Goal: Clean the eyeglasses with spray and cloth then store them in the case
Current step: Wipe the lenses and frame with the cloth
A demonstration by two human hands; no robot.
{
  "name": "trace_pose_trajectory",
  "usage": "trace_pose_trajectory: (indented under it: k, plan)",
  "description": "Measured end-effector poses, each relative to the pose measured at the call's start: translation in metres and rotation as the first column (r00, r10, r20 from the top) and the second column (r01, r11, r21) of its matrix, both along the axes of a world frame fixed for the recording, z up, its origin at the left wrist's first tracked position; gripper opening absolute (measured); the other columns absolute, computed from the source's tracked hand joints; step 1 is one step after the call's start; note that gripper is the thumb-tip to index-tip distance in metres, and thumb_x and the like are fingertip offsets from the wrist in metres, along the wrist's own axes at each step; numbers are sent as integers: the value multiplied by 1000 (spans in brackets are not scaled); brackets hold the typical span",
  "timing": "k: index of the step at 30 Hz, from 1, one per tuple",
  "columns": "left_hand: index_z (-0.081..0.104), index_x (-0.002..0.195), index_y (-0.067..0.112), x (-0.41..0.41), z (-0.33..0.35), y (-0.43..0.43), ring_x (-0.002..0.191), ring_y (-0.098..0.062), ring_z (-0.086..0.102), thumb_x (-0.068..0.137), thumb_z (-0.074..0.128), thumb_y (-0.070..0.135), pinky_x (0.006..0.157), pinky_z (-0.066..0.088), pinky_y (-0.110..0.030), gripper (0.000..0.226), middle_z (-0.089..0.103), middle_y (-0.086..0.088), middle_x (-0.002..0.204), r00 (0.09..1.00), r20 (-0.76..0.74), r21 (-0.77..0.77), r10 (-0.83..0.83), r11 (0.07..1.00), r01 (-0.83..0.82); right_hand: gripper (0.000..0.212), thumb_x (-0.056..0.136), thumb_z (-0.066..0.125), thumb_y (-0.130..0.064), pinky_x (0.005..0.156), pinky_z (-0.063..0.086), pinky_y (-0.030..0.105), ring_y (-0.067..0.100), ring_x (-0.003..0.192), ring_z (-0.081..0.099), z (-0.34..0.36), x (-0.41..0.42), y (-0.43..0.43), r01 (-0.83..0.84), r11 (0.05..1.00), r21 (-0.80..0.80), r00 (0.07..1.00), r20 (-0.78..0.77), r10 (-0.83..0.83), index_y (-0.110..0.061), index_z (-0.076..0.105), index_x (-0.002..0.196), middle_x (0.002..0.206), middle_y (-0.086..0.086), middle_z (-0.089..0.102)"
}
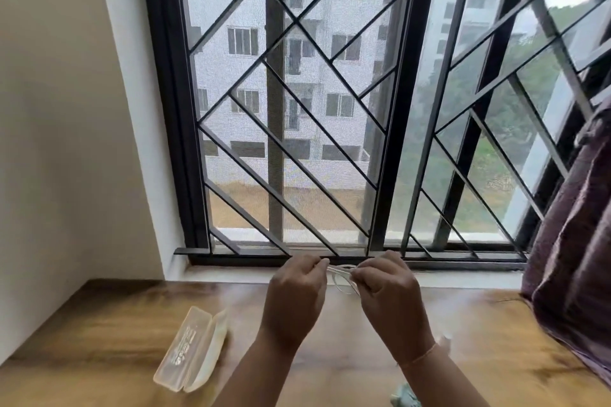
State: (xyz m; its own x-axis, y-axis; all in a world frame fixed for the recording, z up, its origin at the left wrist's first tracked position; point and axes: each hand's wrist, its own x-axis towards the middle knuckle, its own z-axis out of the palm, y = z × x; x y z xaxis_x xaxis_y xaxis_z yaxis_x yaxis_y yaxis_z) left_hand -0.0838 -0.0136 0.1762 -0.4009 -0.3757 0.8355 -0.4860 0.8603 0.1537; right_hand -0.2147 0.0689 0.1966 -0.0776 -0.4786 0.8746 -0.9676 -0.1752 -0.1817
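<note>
Head view.

Hands: both are raised at centre frame, just in front of the window sill (231, 274). Left hand (296, 291) and right hand (385, 287) each have fingers curled and pinching one end of the eyeglasses (342, 278). Backs of the hands face the camera, so the exact finger contact is hidden.

Eyeglasses: clear-framed and held in the air between the two hands, off the wooden surface (99, 324). Their long axis runs 9 to 3 o'clock. One lens loop shows in the gap between the hands; the rest is covered.

Case (188, 350): translucent, lying open on the wooden surface at about 7 o'clock from the left hand and well apart from it. Its long axis runs roughly 7 to 1 o'clock, so it lies across the axis of the eyeglasses. The left hand is plainly the nearer.

Cloth (401, 399): a teal scrap at the bottom edge, at about 6 o'clock from the right hand and partly hidden by that forearm. The right hand is nearer.

Pale object (444, 340): just beside the right wrist and too blurred to identify. No spray bottle can be confirmed.

Assessment: whether the wiping is done cannot be told. Stowing would call for carrying the eyeglasses down towards 7 o'clock and turning them to match the case.
</note>
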Motion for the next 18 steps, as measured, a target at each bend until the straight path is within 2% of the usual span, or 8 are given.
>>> trace_pose_trajectory:
  k: [4,7,9,11,13,15,16,18]
  plan:
    - [73,80,11,-3,-3,-1,67,-17,66,78,57,19,62,52,-24,18,70,-1,76,996,-68,55,55,997,-51,8,72,73,0,58,49,28,19,62,56,14,19,4,-116,992,-50,991,-74,112,-7,71,68,64,3,66]
    - [74,78,12,-4,4,5,70,-11,65,74,53,18,63,53,-22,22,72,2,76,975,-223,167,-23,984,62,6,77,71,-4,62,49,29,20,65,57,22,28,2,-174,984,-47,982,-77,170,-9,73,76,71,1,69]
    - [70,66,14,-4,12,9,63,3,57,71,54,14,60,45,-10,17,67,8,64,921,-385,256,-67,950,176,8,80,69,-10,67,50,28,19,72,59,26,31,3,-208,977,-50,978,-18,207,-9,74,87,79,0,71]
    - [56,49,14,-4,13,8,50,6,43,71,68,13,52,34,-7,25,53,4,50,855,-519,413,19,881,232,21,84,63,-15,76,50,24,16,81,62,29,31,6,-252,964,-88,955,140,263,-6,71,101,90,-1,72]
    - [59,48,7,-5,13,3,52,-3,46,67,77,15,56,41,-19,27,50,6,49,719,-689,584,92,658,476,27,85,57,-17,82,47,16,8,91,62,29,26,7,-240,961,-134,914,302,270,-7,69,107,97,-2,71]
    - [71,61,0,-6,18,3,60,-20,61,69,72,-3,62,53,-30,9,63,-12,61,493,-852,523,177,337,783,26,84,59,-11,85,44,9,-3,96,60,24,14,7,-183,976,-121,877,429,218,-10,68,108,101,-1,70]
    - [72,65,-2,-6,21,4,62,-23,65,71,66,-12,61,56,-30,13,67,-15,64,409,-881,461,238,234,856,26,84,59,-5,86,45,9,-5,97,60,20,7,7,-181,980,-88,842,501,201,-10,67,109,102,1,70]
    - [72,65,-2,-5,25,5,60,-21,67,72,59,-18,57,56,-25,22,69,-14,65,338,-891,395,305,150,906,33,83,60,4,92,48,20,0,101,61,13,-4,8,-224,975,-2,773,608,179,-15,67,110,106,1,70]
